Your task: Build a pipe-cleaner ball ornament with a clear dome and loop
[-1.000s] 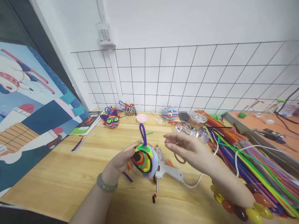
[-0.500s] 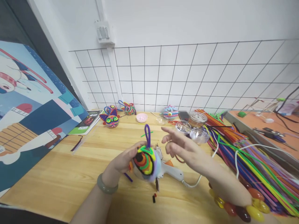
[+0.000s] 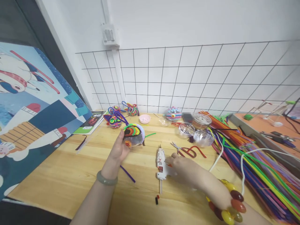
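Note:
My left hand [image 3: 120, 150] is closed on a clear plastic ball ornament [image 3: 137, 139], holding it above the table at left of centre. Coils of green, yellow, orange and black pipe cleaner cover part of the ball, and a purple loop rises from it. A white hot glue gun [image 3: 161, 161] lies on the table with its nozzle pointing away from me. Curled around its handle by the orange trigger is my right hand [image 3: 180, 165], a little blurred; the handle is mostly hidden. Just beyond that hand lie scissors [image 3: 187, 151] and a red pipe cleaner [image 3: 200, 151].
Finished-looking pipe-cleaner balls [image 3: 114, 122] and a pink dish [image 3: 144, 118] stand near the wall. Clear plastic half-shells [image 3: 203, 137] are at the back right. Bundles of pipe cleaners [image 3: 255, 168] and a white cord [image 3: 242, 168] fill the right side. A purple piece [image 3: 127, 174] lies in front.
My left hand has carried the ball left and away from me, uncovering the glue gun. My right hand has come down from above, its fingers closing at the gun's handle.

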The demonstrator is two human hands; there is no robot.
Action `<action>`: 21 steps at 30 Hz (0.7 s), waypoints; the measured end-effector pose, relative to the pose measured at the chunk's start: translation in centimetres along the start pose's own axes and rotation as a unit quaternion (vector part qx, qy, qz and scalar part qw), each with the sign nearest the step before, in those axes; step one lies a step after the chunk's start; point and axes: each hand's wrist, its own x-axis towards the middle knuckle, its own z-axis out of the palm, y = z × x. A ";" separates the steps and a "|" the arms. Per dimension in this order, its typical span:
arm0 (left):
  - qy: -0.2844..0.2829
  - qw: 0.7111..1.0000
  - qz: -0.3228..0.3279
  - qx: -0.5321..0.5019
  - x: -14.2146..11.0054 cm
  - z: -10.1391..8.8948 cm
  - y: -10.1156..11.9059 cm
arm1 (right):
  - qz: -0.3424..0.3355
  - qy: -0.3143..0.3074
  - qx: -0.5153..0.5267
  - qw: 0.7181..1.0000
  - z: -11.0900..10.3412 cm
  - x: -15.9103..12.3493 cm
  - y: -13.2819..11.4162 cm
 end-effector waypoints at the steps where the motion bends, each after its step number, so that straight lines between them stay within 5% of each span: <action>1: 0.007 1.000 0.013 0.003 0.0 -0.1 -0.2 | -0.006 -0.005 -0.013 1.000 0.5 0.3 -0.4; 13: -0.026 0.998 0.030 0.052 -0.3 0.3 -1.3 | 0.036 0.059 -0.079 0.994 4.1 0.5 -1.1; 21: 0.031 0.972 0.095 0.212 -0.6 1.2 -0.8 | -0.019 0.235 0.164 0.958 4.6 -0.6 2.2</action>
